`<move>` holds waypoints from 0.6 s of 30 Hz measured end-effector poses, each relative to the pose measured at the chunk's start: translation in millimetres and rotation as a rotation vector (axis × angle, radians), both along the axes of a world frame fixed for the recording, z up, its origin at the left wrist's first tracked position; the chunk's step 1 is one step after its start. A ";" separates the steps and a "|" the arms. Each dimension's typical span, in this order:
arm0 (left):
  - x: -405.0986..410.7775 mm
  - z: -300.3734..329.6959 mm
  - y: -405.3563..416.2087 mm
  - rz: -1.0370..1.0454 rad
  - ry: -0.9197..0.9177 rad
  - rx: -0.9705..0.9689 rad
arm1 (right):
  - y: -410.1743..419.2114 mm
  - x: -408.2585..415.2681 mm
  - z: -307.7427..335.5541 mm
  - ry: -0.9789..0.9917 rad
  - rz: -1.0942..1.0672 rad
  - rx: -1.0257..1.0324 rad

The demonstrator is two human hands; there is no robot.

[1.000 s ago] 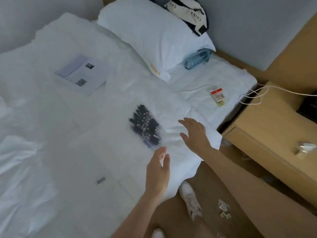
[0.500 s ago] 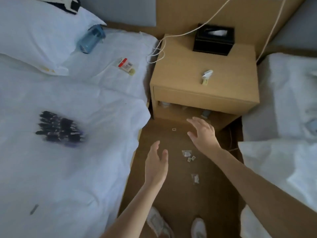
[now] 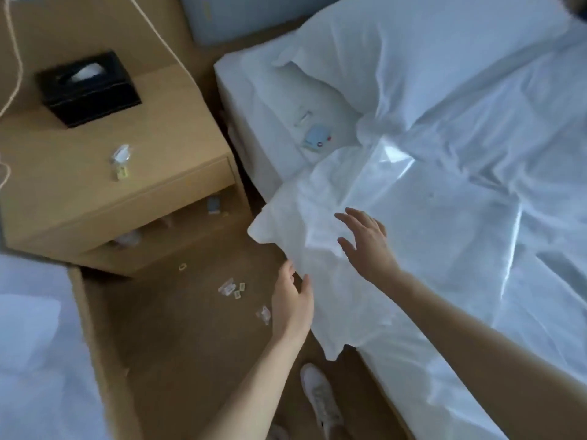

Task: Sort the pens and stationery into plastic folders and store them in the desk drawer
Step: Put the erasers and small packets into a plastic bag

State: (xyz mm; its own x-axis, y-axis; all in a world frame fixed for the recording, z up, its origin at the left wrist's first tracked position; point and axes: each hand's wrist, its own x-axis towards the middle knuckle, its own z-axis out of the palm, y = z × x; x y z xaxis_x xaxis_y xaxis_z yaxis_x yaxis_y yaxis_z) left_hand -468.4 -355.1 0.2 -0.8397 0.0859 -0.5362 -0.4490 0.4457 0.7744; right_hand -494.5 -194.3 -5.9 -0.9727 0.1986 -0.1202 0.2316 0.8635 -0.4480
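both hands are spread with nothing in their grip. the right hand hovers over a clear plastic folder on the bed; the left hand hangs above the floor.

arms: bare, no sleeves | hands: left, right, ungloved | shoe: white sneaker

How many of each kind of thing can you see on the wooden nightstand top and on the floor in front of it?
On the nightstand:
Black tissue box: 1
Small clear packet: 1
On the floor:
Small yellowish ring: 1
Small clear and yellowish bits, in a cluster and a lone piece: about 5, blurred
Total: about 8
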 end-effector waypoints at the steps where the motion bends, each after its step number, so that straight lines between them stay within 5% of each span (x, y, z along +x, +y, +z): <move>1: -0.2 1.8 18.2 -0.045 0.011 0.006 | 20.1 7.3 1.6 0.024 -0.046 -0.006; 7: 15.2 -6.2 101.9 -0.224 0.011 0.058 | 110.2 54.2 -4.9 0.027 -0.238 0.060; 18: 17.6 -43.2 146.9 -0.445 0.253 -0.121 | 139.2 89.9 -55.0 -0.183 -0.180 0.079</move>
State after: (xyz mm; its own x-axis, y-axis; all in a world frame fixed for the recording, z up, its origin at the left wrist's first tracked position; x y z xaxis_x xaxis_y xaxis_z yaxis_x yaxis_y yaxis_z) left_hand -450.8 -208.2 -43.0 -0.8406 0.4137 -0.3496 -0.0012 0.6440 0.7650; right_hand -404.6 -55.1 -60.9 -0.8844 0.3821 -0.2680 0.4556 0.8316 -0.3176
